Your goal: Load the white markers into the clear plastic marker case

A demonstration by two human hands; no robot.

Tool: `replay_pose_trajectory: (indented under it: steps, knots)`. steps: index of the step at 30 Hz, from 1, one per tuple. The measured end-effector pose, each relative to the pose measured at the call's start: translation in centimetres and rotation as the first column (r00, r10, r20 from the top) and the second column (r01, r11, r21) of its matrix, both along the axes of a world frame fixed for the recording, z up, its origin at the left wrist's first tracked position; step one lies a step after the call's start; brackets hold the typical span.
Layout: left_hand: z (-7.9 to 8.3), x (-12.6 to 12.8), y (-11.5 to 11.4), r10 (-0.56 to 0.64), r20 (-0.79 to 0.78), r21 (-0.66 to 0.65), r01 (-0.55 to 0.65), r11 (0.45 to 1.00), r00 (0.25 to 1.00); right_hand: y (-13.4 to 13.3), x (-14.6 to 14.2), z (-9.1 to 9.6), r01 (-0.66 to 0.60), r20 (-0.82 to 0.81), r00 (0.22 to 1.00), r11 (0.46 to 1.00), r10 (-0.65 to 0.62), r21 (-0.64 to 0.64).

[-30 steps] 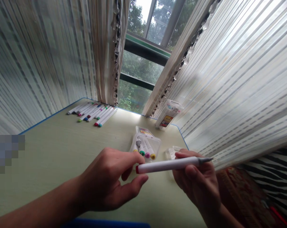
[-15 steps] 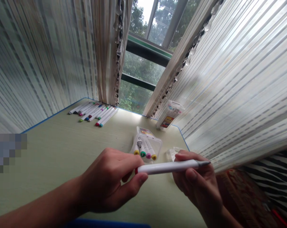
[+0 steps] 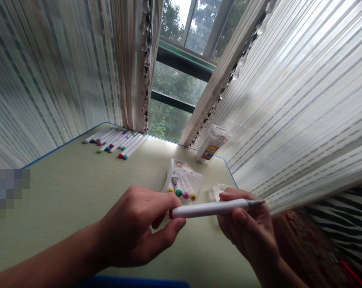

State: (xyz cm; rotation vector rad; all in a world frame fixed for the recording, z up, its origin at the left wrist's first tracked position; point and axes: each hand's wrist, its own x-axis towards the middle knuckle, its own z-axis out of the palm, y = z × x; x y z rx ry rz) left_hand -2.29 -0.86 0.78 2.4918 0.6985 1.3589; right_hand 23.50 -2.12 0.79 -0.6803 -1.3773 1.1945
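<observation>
well, above the pale bench (image 3: 76, 184) i have my right hand (image 3: 251, 228) pinching, my left hand (image 3: 137, 224) half curled, contact unclear; before the clear case (image 3: 198, 180), the right holds the white marker (image 3: 211, 209), its red end between left thumb and forefinger.

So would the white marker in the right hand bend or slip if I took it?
The marker probably wouldn't bend: it looks straight and solid. It might slip, since its surface looks smooth. It's likely light, being so slim.
</observation>
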Motion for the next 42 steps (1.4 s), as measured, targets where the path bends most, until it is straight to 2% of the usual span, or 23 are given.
replay_pose_trajectory:
  steps: [23, 33, 42]
  knots:
    - [0.16, -0.18, -0.08, -0.029, -0.059, -0.048, 0.026, 0.999, 0.998, -0.37, -0.07, 0.23, -0.043, -0.033, 0.999, 0.999, 0.043, -0.014]
    - [0.09, -0.01, -0.21, 0.017, -0.012, -0.018, -0.017, 1.000, 1.000, -0.12, -0.38, 0.64, -0.015, -0.039, 0.999, 1.000, 0.014, -0.022]
    - [0.31, -0.07, -0.21, -0.023, 0.036, -0.086, 0.026, 0.996, 0.999, -0.63, 0.49, -0.15, -0.043, 0.025, 0.999, 0.999, 0.043, 0.015]
